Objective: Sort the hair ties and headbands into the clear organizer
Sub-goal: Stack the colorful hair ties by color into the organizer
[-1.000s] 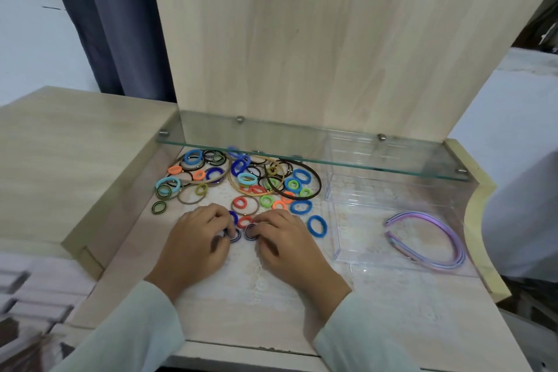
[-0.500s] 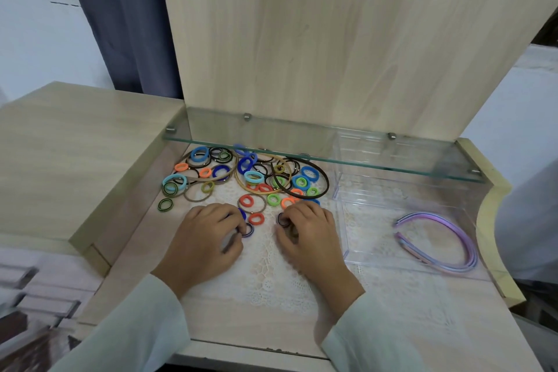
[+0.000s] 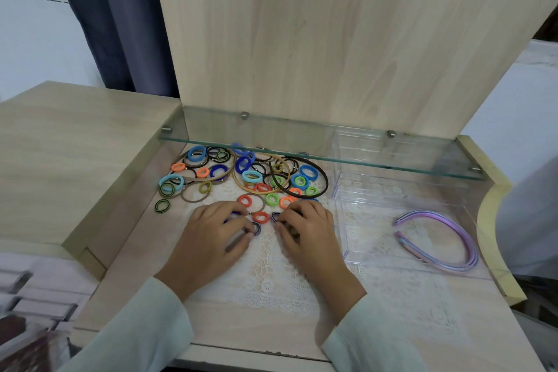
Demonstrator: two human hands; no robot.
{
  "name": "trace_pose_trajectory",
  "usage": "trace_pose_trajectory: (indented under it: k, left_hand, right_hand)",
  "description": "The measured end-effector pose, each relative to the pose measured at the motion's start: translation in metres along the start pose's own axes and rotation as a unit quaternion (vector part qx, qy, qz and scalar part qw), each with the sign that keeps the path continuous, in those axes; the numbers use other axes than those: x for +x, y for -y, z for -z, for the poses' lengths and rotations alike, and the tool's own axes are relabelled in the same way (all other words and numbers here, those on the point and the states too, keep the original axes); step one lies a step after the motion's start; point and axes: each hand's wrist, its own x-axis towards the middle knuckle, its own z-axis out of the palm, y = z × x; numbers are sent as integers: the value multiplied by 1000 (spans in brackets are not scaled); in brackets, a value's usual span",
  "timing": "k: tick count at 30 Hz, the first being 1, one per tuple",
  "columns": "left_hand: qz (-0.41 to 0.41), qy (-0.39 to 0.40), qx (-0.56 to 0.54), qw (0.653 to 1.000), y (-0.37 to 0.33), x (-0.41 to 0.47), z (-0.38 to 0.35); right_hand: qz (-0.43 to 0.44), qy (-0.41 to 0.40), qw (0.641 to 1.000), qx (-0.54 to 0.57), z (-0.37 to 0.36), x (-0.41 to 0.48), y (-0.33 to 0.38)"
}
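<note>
- the left hand (image 3: 211,234) rests curled on the lace-covered worktop (image 3: 271,326), pinching a small dark striped hair tie (image 3: 256,227); the right hand (image 3: 308,231), just beside it, curls its fingertips onto another small dark hair tie (image 3: 275,216)
- a heap of coloured elastic hair ties (image 3: 256,175) lies toward the back left, under a glass shelf (image 3: 302,142)
- a clear plastic organizer (image 3: 368,229) stands by the right edge; purple plastic headbands (image 3: 453,238) lie inside it
</note>
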Motion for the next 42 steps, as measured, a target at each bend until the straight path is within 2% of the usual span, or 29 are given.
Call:
trace_pose_trajectory:
  k: [8,12,15,20,25,31,42]
  left_hand:
    - [-4,22,3,1000,-9,-3,1]
    - [16,17,20,1000,3,-2,8]
    - [18,45,45,998,16,-2,11]
    - [37,61,30,997,30,-5,9]
    - [51,73,61,994,23,-4,8]
    - [104,137,77,982,24,-4,4]
    - [143,171,95,970,18,0,6]
  right_hand:
    - [7,-11,1000,-4,3,-1,1]
    - [-2,-21,1000,4,5,-2,0]
    - [-8,-27,1000,7,6,-2,1]
    - [19,-32,999,20,6,-2,4]
    - [6,-11,997,75,8,-2,19]
    - [4,16,995,101,11,-5,21]
    - [37,59,995,67,14,-5,25]
